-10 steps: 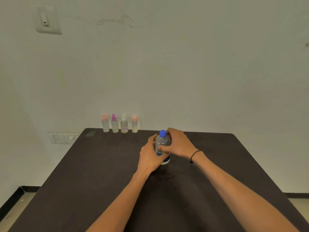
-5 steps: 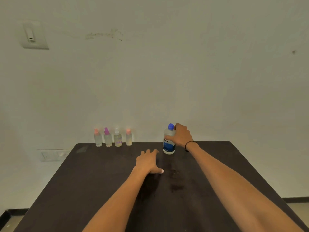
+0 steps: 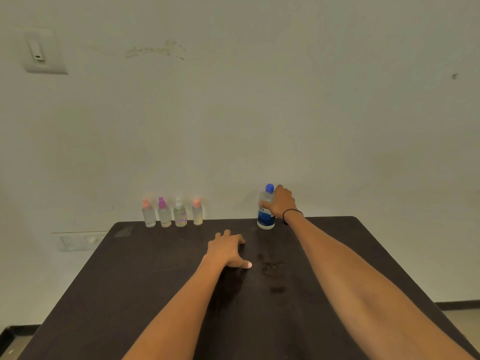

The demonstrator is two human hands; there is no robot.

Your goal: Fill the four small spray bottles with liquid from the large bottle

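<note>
The large clear bottle (image 3: 265,218) with a blue cap and blue label stands upright at the table's far edge, right of centre. My right hand (image 3: 281,203) grips its upper body from the right side. Several small spray bottles stand in a row at the far left edge: an orange-capped one (image 3: 148,215), a pink-capped one (image 3: 164,214), a white-capped one (image 3: 180,215) and another orange-capped one (image 3: 197,213). All carry their caps. My left hand (image 3: 228,249) rests palm-down on the dark table (image 3: 145,276), fingers spread, holding nothing.
The wall rises right behind the table's far edge. Dark wet-looking smudges (image 3: 271,267) mark the tabletop just right of my left hand. A wall switch (image 3: 41,51) sits high at the left, and a socket plate (image 3: 78,241) is low beside the table.
A second ago both hands held the large bottle mid-table. My right hand has since carried it to the far edge, and my left hand let go and came to rest flat on the table.
</note>
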